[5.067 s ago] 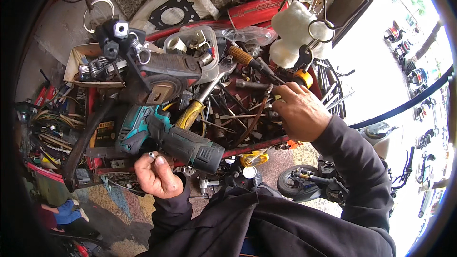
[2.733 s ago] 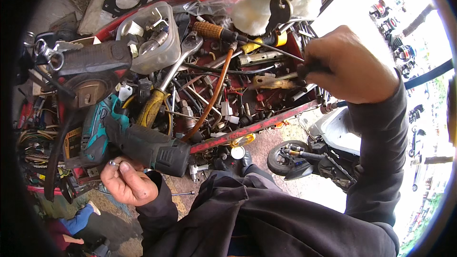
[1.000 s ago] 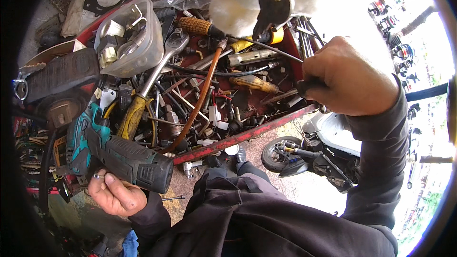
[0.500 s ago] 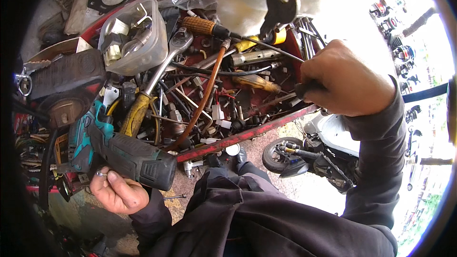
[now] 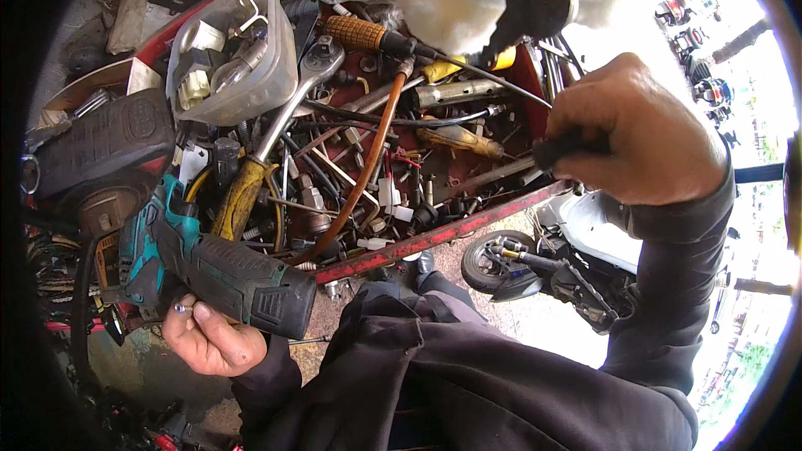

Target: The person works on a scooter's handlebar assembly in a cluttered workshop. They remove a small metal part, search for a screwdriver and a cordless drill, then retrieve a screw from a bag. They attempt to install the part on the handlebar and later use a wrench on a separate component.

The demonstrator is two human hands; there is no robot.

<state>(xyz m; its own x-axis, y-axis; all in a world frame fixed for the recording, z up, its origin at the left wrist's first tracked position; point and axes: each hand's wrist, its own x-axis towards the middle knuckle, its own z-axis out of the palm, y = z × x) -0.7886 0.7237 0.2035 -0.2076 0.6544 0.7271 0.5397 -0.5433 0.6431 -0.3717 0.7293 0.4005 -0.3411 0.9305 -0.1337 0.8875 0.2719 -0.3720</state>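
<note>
Drifting toward 3 o'clock, the right hand (image 5: 639,138) is clenching a black handle (image 5: 558,149); the left hand (image 5: 209,338) is cradling a drill (image 5: 213,267), steadying it.

Two hands: the left hand (image 5: 209,338) at seven o'clock, the right hand (image 5: 639,142) at three o'clock. One teal cordless drill (image 5: 209,271), one clear plastic tub (image 5: 238,54) at eleven, one ratchet wrench (image 5: 280,117), one red tool tray (image 5: 434,238).

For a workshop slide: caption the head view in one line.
Right hand grips a dark tool handle over a cluttered red tray; left hand holds small screws.
</note>
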